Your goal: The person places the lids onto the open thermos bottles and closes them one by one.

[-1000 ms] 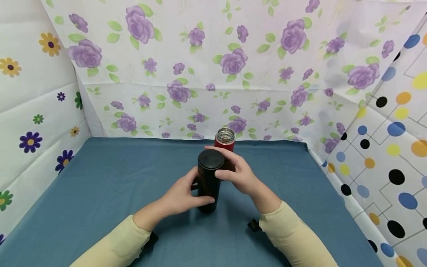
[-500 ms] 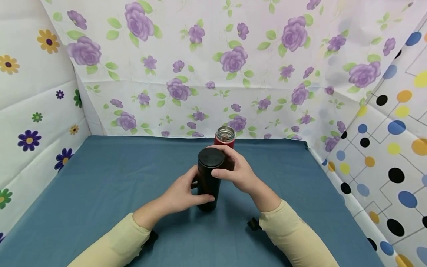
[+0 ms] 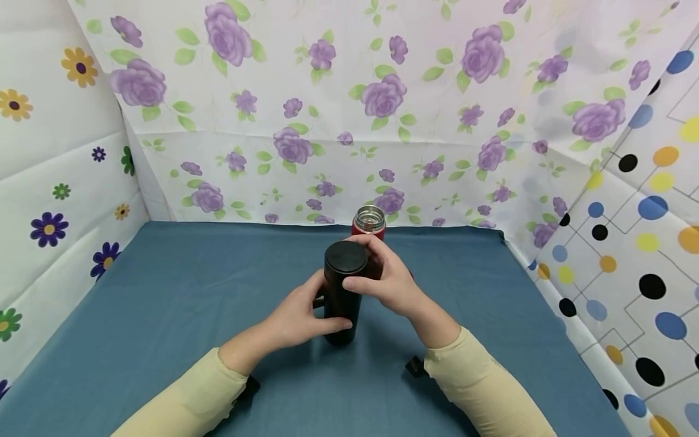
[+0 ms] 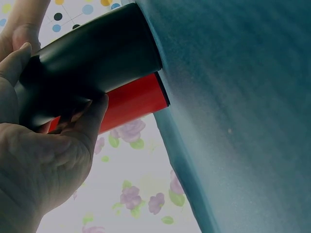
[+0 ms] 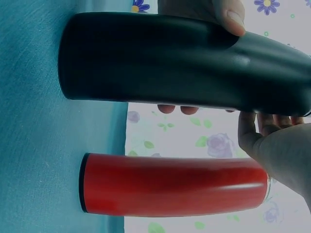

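Observation:
A tall matte black thermos flask (image 3: 341,309) stands upright on the blue cloth, its round black lid (image 3: 346,256) on top. Low on its left side, my left hand (image 3: 297,315) grips the body, with the thumb across the front. My right hand (image 3: 390,282) holds the upper part from the right, thumb in front just below the lid; its other fingers are partly hidden behind the flask. Just behind stands a red thermos flask (image 5: 175,187) without a lid, its steel mouth (image 3: 369,217) uncovered. Neither hand visibly holds the red one.
Blue cloth (image 3: 218,273) covers the table. A rose-patterned sheet (image 3: 338,109) hangs along the back edge, with a flowered sheet (image 3: 54,182) at left and a dotted one (image 3: 617,291) at right. Small black pieces (image 3: 417,368) show below the right sleeve.
My right thumb has slid a little leftward across the front of the black flask. The left hand and both flasks keep their places.

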`<state>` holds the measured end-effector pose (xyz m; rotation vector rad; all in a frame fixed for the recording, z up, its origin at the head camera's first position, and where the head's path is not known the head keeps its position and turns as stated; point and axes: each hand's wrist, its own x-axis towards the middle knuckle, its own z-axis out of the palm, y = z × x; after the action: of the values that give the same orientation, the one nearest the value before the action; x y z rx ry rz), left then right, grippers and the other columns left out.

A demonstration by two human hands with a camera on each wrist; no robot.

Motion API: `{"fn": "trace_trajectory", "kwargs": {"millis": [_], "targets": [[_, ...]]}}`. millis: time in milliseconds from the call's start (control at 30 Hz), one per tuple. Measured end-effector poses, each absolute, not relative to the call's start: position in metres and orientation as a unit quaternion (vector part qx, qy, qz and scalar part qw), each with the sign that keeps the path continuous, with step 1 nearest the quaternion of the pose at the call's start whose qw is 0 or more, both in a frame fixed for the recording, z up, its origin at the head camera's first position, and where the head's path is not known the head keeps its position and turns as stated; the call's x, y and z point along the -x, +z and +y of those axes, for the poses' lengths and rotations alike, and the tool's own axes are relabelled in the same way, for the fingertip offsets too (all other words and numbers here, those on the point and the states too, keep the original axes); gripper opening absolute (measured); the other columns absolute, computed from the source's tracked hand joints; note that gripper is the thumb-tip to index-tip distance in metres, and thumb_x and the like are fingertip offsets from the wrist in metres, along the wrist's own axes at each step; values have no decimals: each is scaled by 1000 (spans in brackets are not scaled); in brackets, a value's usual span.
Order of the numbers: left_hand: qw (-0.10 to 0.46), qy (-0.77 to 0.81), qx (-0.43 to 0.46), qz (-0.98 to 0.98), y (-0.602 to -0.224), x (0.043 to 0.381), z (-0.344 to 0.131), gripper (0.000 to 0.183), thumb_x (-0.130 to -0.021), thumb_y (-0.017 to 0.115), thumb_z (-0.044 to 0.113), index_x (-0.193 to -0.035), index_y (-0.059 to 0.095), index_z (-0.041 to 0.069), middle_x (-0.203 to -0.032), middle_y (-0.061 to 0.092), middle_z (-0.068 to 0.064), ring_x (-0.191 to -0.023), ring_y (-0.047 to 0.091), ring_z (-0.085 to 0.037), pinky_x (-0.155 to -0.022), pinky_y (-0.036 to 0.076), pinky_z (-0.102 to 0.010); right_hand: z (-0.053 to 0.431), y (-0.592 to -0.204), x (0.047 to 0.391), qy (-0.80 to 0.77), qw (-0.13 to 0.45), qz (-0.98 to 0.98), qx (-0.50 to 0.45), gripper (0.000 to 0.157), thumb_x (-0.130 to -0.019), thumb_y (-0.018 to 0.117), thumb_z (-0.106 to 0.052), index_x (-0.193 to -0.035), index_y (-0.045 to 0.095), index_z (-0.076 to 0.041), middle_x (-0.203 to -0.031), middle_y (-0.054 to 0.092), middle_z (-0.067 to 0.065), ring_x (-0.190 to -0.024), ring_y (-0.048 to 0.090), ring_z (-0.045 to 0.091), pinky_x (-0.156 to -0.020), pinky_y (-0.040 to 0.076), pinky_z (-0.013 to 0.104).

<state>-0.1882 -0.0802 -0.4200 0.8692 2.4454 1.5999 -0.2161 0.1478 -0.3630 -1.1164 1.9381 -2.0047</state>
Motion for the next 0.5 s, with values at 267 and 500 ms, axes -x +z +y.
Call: {"fn": "trace_trajectory", "kwargs": {"millis": [267,500], "targets": [[45,520,-287,803,-419,189,-80,74,-84,86,40,-144,43,38,-123,60,12,-121,58,-6,-106,49,-51,147,-361,214,-665,67,651,360,72,-89,81,-40,-142,46,-7,-129,58,17,-114,62,34,-95,56,42],[48,522,-286,802,-419,188,-80,73,-84,86,40,-143,43,38,-124,60,12,-121,58,-6,-106,49,-51,145,-360,212,-665,68,651,360,68,-90,80,-36,-140,45,-7,-126,59,17,-111,63,33,-93,57,41]]}}
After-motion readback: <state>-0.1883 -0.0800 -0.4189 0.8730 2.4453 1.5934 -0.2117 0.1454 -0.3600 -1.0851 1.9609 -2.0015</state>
